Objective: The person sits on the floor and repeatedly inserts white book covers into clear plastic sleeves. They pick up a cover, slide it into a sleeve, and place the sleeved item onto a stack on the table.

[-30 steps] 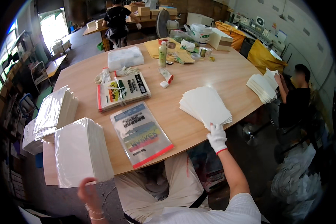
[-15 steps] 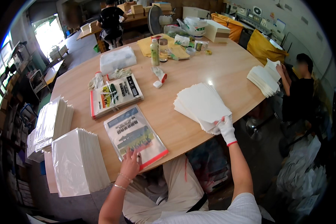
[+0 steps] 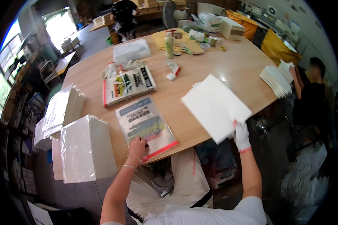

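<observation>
My right hand (image 3: 242, 135), in a white glove with a red cuff, grips the near corner of a white sheet of paper (image 3: 216, 107). The sheet is lifted at a slant over the fanned paper pile, whose edge shows behind it; I cannot tell whether it is one sheet or several. My bare left hand (image 3: 138, 147), with bracelets on the wrist, lies at the near end of a clear plastic bag (image 3: 144, 119) with dark print and a red strip. Its fingers are curled together on the plastic. The bag lies flat, close to the table's front edge.
Stacks of plastic-wrapped paper (image 3: 84, 150) stand at the left table edge. Beyond the bag lie a tied bundle of bags (image 3: 129, 87), gloves (image 3: 133, 65) and a tube (image 3: 173, 67). A bottle (image 3: 169, 45) stands farther back. A co-worker (image 3: 308, 88) handles paper at the right.
My right hand has lifted the white paper off the fanned pile and moved it slightly. My left fingers, spread before, are now drawn together on the plastic bag. The whole view has shifted.
</observation>
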Action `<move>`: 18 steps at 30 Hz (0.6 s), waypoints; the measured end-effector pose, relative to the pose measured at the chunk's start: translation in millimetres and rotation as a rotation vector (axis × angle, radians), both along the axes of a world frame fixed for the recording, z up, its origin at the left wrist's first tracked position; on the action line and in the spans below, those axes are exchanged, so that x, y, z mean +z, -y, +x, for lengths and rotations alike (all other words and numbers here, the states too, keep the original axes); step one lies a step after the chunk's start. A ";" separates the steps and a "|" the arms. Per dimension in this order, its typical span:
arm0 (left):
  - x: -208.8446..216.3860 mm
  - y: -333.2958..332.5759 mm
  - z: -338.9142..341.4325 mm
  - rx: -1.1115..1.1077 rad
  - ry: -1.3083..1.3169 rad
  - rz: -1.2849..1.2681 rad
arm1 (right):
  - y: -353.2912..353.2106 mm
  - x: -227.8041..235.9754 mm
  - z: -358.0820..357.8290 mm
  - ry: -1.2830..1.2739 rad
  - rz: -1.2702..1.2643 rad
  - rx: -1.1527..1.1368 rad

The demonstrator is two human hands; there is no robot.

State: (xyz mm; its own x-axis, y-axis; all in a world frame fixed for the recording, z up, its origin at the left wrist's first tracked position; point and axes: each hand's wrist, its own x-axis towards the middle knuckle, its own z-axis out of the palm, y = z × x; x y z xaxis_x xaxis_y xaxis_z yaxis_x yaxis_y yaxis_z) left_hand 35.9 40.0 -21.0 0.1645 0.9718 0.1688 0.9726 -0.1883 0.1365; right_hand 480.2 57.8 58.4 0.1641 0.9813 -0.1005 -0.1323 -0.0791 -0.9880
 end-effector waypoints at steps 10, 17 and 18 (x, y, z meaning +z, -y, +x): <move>-0.2 10.8 -27.1 0.055 0.210 0.280 | 126.9 -45.1 -95.2 -0.513 -0.385 0.323; 29.9 17.3 -31.9 0.402 1.258 -0.399 | 150.1 -40.7 -134.1 -0.732 -0.367 0.078; 37.9 20.5 -29.4 0.365 1.336 -0.437 | 153.6 -37.3 -137.6 -0.707 -0.367 0.064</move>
